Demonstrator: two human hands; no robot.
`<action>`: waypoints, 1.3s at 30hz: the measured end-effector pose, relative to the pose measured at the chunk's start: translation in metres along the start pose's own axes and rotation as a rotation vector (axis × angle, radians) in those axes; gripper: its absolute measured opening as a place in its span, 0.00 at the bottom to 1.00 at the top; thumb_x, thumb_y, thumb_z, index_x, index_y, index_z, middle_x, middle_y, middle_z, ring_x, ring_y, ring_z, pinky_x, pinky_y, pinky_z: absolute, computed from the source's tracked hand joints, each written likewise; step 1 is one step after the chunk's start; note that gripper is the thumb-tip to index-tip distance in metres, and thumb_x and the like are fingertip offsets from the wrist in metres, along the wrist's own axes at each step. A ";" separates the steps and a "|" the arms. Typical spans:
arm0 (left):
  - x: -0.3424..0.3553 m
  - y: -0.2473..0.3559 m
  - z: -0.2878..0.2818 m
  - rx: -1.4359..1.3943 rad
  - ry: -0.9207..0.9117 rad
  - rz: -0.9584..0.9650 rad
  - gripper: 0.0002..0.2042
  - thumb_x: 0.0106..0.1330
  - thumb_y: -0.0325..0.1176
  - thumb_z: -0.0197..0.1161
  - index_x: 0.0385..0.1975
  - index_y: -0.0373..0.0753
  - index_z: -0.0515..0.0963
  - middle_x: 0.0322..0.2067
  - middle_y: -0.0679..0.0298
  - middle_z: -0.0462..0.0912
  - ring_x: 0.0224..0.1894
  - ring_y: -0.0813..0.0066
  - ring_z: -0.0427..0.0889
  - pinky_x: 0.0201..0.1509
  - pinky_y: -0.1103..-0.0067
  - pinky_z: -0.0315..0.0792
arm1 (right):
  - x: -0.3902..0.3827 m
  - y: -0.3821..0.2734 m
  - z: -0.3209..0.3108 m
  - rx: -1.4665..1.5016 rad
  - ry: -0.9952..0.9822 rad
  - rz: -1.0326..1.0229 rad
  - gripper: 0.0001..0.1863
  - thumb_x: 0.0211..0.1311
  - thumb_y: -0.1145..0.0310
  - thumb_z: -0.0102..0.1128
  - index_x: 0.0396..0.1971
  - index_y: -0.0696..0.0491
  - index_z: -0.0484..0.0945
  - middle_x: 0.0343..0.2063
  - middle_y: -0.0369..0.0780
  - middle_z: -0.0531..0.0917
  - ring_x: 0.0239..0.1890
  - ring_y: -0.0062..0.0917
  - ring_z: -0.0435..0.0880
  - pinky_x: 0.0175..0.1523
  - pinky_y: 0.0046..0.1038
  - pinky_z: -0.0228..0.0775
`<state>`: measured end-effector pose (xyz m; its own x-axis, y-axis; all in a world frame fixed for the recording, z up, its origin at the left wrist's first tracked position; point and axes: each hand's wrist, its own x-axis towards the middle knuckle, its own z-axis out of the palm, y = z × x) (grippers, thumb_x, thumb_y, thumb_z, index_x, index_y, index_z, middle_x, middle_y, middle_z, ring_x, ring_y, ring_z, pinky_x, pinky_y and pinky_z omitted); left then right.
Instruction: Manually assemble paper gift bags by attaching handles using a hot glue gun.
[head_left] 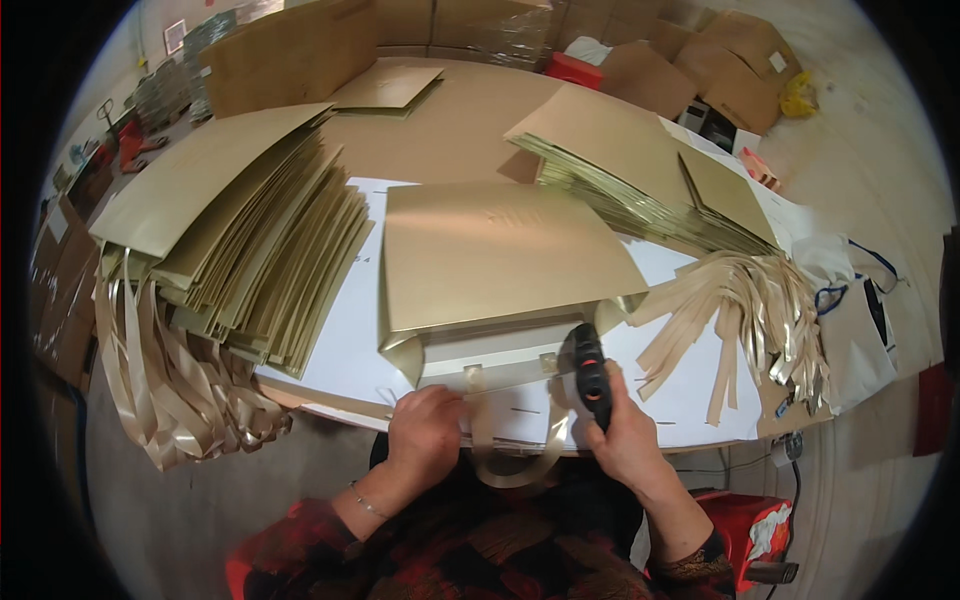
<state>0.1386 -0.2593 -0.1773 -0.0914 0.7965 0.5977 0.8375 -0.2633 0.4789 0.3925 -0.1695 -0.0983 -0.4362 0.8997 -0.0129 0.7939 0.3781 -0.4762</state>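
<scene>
A gold paper bag (pixel 505 250) lies flat before me, its open mouth toward me and its pale inner side showing. A satin ribbon handle (pixel 512 477) loops from two tabs at that mouth and hangs over the table edge. My right hand (pixel 630 440) grips a black hand tool with orange marks (pixel 590 375), shaped like a glue gun, held upright beside the bag's mouth. My left hand (pixel 425 430) is closed near the bag's left corner, next to the ribbon. Whatever its fingers hold is hidden.
A stack of gold bags (pixel 265 250) with hanging ribbons (pixel 180 390) stands on the left. Another bag stack (pixel 630 180) is at the far right, near a bundle of loose ribbons (pixel 760 310). Cardboard boxes (pixel 290 60) stand behind; a red stool (pixel 750 530) is below right.
</scene>
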 end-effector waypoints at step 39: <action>0.163 0.040 0.108 0.001 -0.950 0.104 0.36 0.68 0.50 0.46 0.70 0.33 0.49 0.71 0.49 0.52 0.75 0.60 0.43 0.76 0.63 0.32 | -0.041 0.282 -0.112 0.335 0.909 0.178 0.19 0.63 0.64 0.59 0.50 0.58 0.72 0.34 0.35 0.75 0.35 0.22 0.75 0.44 0.28 0.70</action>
<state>0.2153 -0.0810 -0.1306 0.4591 0.8781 -0.1349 0.8172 -0.3579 0.4518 0.6817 -0.0757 -0.1338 0.2807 0.8158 0.5056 0.5940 0.2661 -0.7592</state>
